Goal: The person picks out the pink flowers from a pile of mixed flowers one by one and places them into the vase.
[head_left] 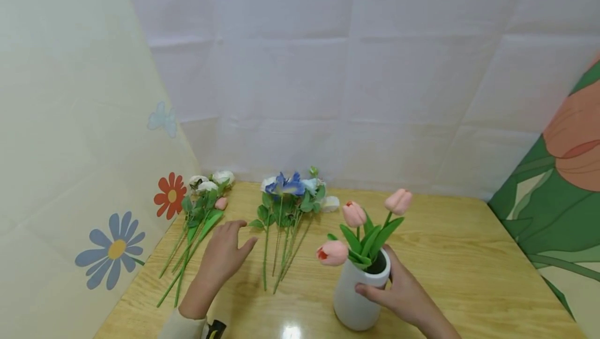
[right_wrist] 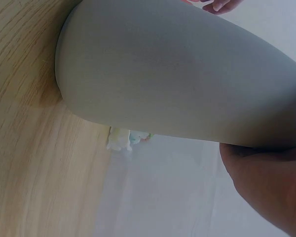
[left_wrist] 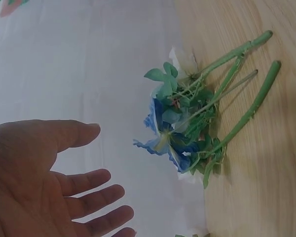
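Note:
A white vase (head_left: 352, 297) stands on the wooden table with several pink tulips (head_left: 354, 214) in it. My right hand (head_left: 398, 289) grips the vase near its rim, thumb on the near side and fingers around the far right side. In the right wrist view the vase (right_wrist: 177, 74) fills most of the picture. My left hand (head_left: 224, 253) hovers empty with fingers spread, between two groups of flowers. Just right of it lies a bunch with a blue flower (head_left: 287, 185); the left wrist view shows that blue flower (left_wrist: 165, 140) beyond my fingertips.
At the table's left lie white flowers (head_left: 206, 185) with a pink tulip bud (head_left: 221, 203) and long green stems. A white cloth wall (head_left: 351, 94) closes off the back. Printed flower panels (head_left: 117, 249) stand at both sides.

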Demonstrator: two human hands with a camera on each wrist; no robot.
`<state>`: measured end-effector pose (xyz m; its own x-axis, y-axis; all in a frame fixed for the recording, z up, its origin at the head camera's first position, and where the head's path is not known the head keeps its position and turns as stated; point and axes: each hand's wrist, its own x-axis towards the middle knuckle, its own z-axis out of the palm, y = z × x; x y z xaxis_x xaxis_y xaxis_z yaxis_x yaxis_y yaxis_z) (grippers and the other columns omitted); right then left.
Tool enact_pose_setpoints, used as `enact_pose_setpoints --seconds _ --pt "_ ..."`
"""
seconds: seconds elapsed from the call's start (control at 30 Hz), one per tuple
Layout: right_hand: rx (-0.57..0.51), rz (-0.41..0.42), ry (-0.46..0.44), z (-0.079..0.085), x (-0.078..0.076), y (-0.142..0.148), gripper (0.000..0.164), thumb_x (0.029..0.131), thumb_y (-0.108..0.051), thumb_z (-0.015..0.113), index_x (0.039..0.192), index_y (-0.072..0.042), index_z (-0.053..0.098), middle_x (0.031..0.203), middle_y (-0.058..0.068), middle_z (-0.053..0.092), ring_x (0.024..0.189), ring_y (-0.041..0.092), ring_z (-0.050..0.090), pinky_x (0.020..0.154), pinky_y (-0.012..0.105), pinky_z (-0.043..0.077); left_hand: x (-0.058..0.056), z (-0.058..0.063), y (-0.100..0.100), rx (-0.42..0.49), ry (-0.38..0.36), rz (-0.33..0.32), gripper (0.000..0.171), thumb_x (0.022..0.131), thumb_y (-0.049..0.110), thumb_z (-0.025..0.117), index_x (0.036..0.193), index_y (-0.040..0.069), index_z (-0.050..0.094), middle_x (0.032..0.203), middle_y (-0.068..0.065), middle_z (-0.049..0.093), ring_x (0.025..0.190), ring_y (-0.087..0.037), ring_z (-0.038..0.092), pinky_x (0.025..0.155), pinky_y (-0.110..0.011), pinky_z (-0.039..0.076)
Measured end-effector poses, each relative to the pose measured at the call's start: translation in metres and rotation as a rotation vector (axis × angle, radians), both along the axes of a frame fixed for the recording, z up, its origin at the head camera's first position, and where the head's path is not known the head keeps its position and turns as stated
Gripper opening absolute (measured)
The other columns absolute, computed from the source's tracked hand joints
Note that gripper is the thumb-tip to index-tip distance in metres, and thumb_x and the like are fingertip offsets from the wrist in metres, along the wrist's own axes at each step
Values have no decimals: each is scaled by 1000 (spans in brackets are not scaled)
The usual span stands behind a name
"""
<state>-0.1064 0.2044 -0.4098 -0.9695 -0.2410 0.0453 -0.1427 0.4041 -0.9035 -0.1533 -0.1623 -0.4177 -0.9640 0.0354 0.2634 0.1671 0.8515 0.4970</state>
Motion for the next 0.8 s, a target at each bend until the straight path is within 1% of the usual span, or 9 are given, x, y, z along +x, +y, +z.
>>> enact_pose_setpoints --seconds 0.53,0.67,0.8 --pt "-5 14 33 -1 1 1 84 83 -21 85 149 -7 34 138 18 55 124 36 52 95 51 47 -3 -4 -17 -37 -11 43 46 95 29 72 128 -3 62 125 -22 64 118 -43 57 94 -57 50" --pt "-3 13 31 -2 1 0 84 83 -21 85 148 -7 34 138 19 55 124 36 52 96 52 47 -3 -7 -21 -40 -3 45 46 95 27 72 127 -4 62 125 -23 63 118 -44 57 95 -57 50" --pt "-1 13 21 -2 0 0 84 83 -22 85 149 -7 34 139 18 54 125 36 52 96 52 47 -4 -10 -25 -33 -14 53 46 96 27 71 127 -5 61 125 -24 62 118 -44 57 94 -57 50"
